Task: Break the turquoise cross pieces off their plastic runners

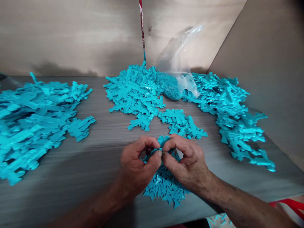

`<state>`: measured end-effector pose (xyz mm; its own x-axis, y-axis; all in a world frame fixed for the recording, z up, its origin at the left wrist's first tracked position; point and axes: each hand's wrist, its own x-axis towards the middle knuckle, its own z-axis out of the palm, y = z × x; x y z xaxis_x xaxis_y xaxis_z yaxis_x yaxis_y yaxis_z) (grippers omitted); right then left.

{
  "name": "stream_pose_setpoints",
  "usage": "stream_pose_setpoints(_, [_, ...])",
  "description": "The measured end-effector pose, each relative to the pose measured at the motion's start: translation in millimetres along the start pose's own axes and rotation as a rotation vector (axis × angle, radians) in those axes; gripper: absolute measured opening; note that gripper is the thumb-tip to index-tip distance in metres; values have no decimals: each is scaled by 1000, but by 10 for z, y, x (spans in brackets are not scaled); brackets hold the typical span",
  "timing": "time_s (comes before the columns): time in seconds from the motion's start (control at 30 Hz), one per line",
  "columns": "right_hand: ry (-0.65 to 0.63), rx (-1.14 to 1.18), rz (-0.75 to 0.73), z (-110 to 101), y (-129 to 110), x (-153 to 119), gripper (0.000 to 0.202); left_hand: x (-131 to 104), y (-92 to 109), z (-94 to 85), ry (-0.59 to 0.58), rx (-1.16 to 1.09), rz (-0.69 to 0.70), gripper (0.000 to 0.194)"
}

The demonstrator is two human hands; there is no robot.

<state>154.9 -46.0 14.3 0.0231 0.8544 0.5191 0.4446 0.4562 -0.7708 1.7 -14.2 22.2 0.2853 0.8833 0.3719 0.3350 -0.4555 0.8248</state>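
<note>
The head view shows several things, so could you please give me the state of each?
Left hand, pinching the turquoise piece
Right hand, pinching the same turquoise piece
turquoise piece, held between both hands' fingertips
Small spiky pieces, bunched beneath the hands
Clear plastic bag, partly filled, top crumpled
Left pile, heaped
Centre pile, heaped
Right pile, heaped
Patterned strip, nearly upright

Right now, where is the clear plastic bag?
In the head view, the clear plastic bag sits right of centre, at the table's back, between the middle turquoise heap and the right turquoise heap.
</note>
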Motion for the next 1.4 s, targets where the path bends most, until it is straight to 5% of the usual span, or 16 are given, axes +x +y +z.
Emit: stream_pose_setpoints(1.4, [-214, -171, 55, -43, 47, 1, 11, 23, -71, 60, -107, -131, -220, 10])
